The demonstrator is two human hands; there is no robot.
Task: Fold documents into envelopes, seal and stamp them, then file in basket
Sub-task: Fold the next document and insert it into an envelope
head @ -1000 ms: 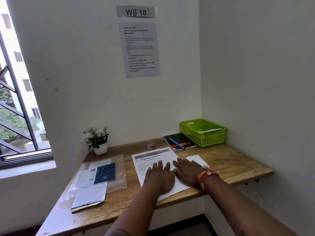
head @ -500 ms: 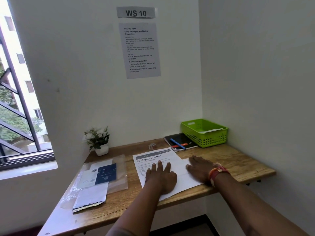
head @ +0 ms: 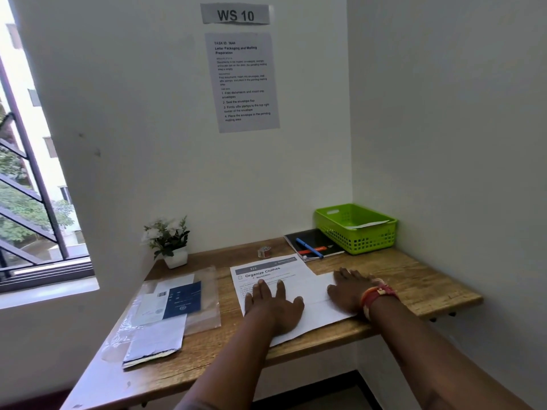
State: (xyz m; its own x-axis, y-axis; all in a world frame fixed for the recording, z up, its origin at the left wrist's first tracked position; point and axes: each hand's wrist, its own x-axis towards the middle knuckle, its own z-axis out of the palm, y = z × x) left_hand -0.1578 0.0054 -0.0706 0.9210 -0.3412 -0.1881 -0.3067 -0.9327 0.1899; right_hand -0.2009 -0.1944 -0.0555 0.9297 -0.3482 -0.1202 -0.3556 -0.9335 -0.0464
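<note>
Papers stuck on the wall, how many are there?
2. The small WS 10 label sits at the top, and the bigger instruction sheet hangs just under it. None seem hidden.

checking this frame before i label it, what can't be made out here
Head view only:
- Document: body text too small to read, and the left hand and right hand cover parts of it.
- Green basket: its wall hides most of the paper inside.
- Small object behind the document: too small to identify.
- Wall notice: fine print blurred.
</note>
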